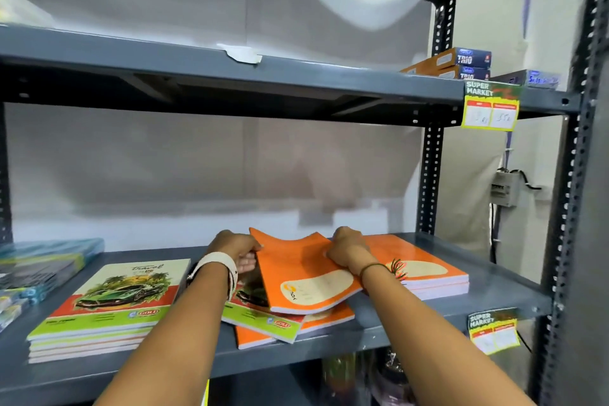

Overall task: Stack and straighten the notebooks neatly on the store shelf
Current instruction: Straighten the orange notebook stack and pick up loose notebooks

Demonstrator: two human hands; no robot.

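Note:
An orange notebook (296, 273) is lifted and bent in the middle of the grey shelf (494, 277). My left hand (239, 249) grips its left edge and my right hand (347, 250) grips its right edge. Under it lies an untidy pile: a green car-cover notebook (263, 320) askew on another orange notebook (326, 321). To the left sits a squared stack of green car-cover notebooks (112, 306). To the right lies a flat stack of orange notebooks (428, 270), partly behind my right wrist.
Blue wrapped packs (43, 260) lie at the shelf's far left. The upper shelf (230, 76) carries Trio boxes (461, 63) at the right. Price tags (491, 105) hang on the shelf edges. A perforated upright (428, 175) stands at the back right, another (573, 175) in front.

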